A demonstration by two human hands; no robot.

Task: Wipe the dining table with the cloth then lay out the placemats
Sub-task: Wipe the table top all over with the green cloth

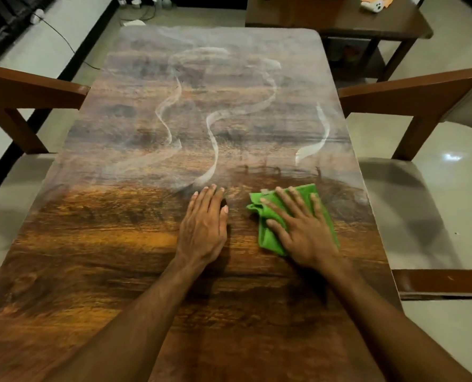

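A green cloth [268, 235] lies on the wooden dining table [105, 244], right of the middle. My right hand [301, 227] presses flat on the cloth with straight, spread fingers. My left hand [204, 224] rests flat on the bare wood just left of the cloth, fingers together. The far half of the table carries a whitish film with curved smear streaks [212, 144]; the near half shows dark glossy wood. No placemats are in view.
Wooden chairs stand at both long sides: one at the left [30, 95], one at the right [411, 92]. A dark side table [339, 20] with a small white object [372, 6] stands beyond the far right corner. Cables lie on the floor at far left.
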